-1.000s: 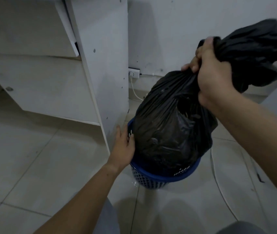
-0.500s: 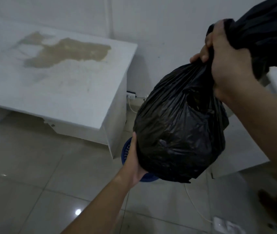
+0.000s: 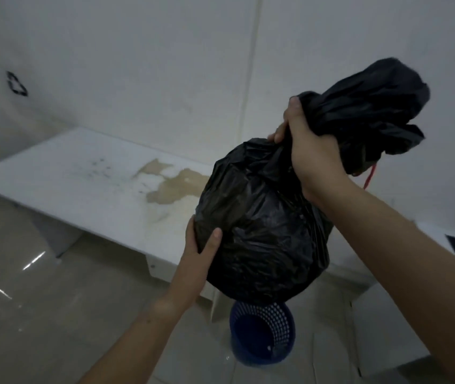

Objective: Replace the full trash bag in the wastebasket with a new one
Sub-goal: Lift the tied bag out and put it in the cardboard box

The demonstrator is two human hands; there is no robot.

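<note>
Floor [image 3: 54, 314] at 6 o'clock bears the unlined wastebasket [image 3: 262, 332]; right grip [image 3: 308, 159] clenches the full bag [image 3: 262, 231] at its neck, left grip [image 3: 197, 252] cups it; set-down likely next.

Right hand [image 3: 312, 159] raised, fingers [image 3: 277, 135] clenched on trash bag [image 3: 262, 239] neck; left hand [image 3: 201, 253] grips its side.

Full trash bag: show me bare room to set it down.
Bare floor tiles left of the wastebasket, in front of the white desk, show nothing on them. The desk top left of its brown stain is bare too. Tightest by the wastebasket, between the desk's side and white furniture at right. Right hand and left hand both hold the full trash bag.
</note>
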